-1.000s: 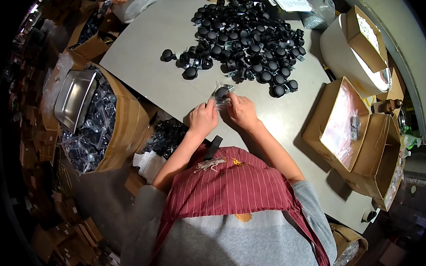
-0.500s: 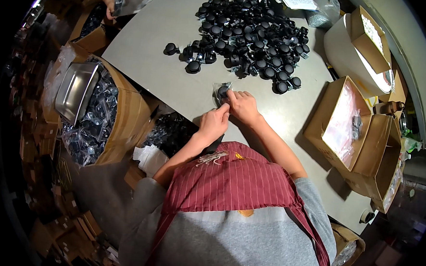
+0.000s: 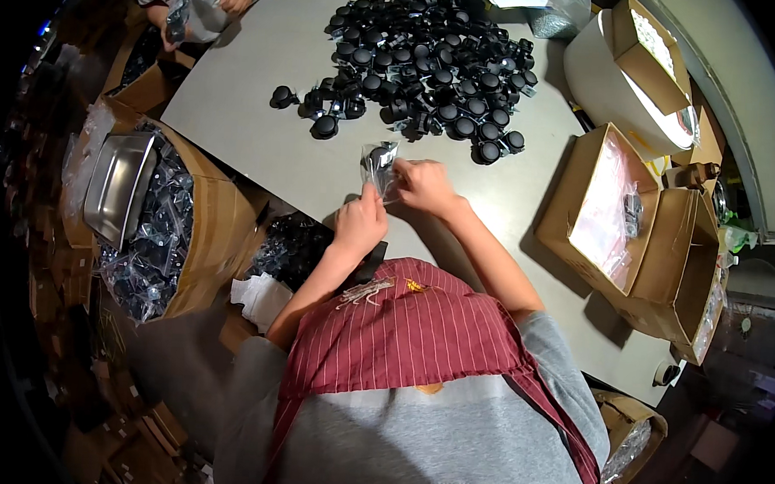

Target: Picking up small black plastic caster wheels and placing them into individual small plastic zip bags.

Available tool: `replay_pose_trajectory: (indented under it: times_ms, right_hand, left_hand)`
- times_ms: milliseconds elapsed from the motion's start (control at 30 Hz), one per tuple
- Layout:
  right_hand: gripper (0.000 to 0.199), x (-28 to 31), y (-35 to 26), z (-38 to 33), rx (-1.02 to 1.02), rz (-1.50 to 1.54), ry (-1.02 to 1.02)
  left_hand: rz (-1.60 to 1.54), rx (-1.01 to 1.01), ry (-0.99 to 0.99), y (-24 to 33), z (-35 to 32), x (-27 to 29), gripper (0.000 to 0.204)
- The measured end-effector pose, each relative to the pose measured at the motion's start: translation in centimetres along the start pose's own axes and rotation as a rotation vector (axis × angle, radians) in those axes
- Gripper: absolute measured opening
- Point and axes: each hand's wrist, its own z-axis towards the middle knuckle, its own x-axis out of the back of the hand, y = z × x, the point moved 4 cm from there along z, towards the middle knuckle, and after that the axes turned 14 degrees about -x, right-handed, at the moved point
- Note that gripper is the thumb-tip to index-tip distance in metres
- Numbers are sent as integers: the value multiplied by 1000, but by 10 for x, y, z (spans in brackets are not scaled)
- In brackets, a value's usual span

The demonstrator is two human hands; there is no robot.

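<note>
Both hands, left hand (image 3: 359,225) and right hand (image 3: 423,184), pinch the clear bagged caster (image 3: 379,165) held between them.

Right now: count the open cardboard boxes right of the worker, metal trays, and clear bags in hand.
Open cardboard boxes on the right: 2
Metal tray: 1
Clear bag, held by left hand and right hand: 1
Total: 4

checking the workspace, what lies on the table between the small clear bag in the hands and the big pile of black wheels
In the head view, only bare grey table lies between the clear bag and the pile of black wheels.
</note>
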Motion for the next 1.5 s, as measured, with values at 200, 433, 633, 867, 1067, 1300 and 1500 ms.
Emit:
replay_pose_trajectory:
  times_ms: [200, 433, 633, 867, 1067, 1300, 1500]
  right_hand:
    - [42, 71, -5, -27, -95, -8, -49]
    - [51, 83, 60, -31, -387, -297, 363]
    - [33, 64, 68, -54, -335, -395, 401]
    - [57, 79, 44, -85, -322, -92, 388]
    - [62, 70, 58, -98, -499, -79, 327]
    - [55, 71, -5, -98, -166, 540, 52]
    - [54, 55, -8, -83, -56, 355, 50]
  left_hand:
    - [138, -58, -28, -4, -3, -8, 22]
    - [113, -138, 21, 11, 7, -7, 43]
    - [191, -239, 33, 12, 11, -15, 27]
    - [170, -252, 36, 8, 5, -15, 15]
    - [162, -239, 39, 7, 5, -20, 15]
    - [98, -209, 36, 10, 5, -18, 15]
    - [33, -222, 23, 21, 6, -16, 12]
